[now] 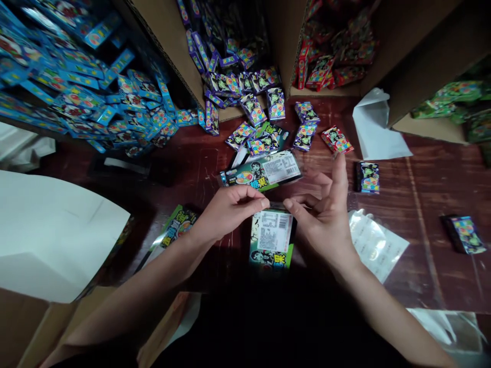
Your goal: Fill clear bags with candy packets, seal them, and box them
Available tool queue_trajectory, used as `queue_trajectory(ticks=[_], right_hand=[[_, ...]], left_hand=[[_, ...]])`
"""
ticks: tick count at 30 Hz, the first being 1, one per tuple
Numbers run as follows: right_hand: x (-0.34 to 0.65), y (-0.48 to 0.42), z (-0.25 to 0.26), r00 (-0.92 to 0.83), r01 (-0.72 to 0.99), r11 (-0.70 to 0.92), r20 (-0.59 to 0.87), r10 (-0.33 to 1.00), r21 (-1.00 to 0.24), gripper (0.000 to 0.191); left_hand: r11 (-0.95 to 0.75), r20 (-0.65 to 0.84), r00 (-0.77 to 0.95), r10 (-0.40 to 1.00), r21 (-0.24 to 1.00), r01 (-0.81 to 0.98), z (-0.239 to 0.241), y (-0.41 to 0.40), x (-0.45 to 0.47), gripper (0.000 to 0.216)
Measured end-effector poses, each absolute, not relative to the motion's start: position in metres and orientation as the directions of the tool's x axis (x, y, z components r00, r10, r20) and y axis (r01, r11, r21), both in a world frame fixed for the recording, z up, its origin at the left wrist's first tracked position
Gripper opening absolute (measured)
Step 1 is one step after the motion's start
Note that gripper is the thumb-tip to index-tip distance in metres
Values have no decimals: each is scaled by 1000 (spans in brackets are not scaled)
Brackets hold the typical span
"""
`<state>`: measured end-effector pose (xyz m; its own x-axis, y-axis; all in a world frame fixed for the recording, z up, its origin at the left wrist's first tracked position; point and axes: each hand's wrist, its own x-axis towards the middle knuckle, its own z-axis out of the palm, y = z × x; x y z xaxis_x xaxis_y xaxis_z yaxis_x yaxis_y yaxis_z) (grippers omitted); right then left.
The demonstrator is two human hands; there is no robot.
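Note:
Close in front of me a green and black printed candy box [273, 237] with a white label points toward my body. My left hand [233, 209] pinches the left corner of its far end between thumb and fingers. The right corner of that same end is pinched by my right hand [326, 209], whose index finger is stretched out and away. Just beyond lies another candy box [263, 171] of the same print, with a white label. One more green package [174, 227] rests on the table left of my left forearm.
Cardboard bins at the back hold blue boxes [88, 87], purple boxes [226, 76], red boxes [333, 66] and green packs [448, 99]. Loose small boxes [253, 138] lie beyond my hands. At right are a sticker sheet [376, 243], white paper [378, 128] and two dark boxes [369, 177].

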<state>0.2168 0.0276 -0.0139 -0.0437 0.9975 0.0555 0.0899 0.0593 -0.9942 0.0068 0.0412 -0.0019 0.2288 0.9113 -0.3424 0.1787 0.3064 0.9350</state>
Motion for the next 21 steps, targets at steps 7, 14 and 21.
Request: queue_trajectory(ticks=[7,14,21], right_hand=[[238,8,2,-237,132,211,176,955,-968,96],[251,45,39,-486,123,59,-8,874,-991,90],[234,50,20,-523,281,62,-99,846,-958,94]], left_hand=[[170,-208,369,906,976,133,-1,30,-1,17],[-18,-78,397,914,972,233,0,29,4,10],[-22,-94,357,930,951,308,7,26,9,11]])
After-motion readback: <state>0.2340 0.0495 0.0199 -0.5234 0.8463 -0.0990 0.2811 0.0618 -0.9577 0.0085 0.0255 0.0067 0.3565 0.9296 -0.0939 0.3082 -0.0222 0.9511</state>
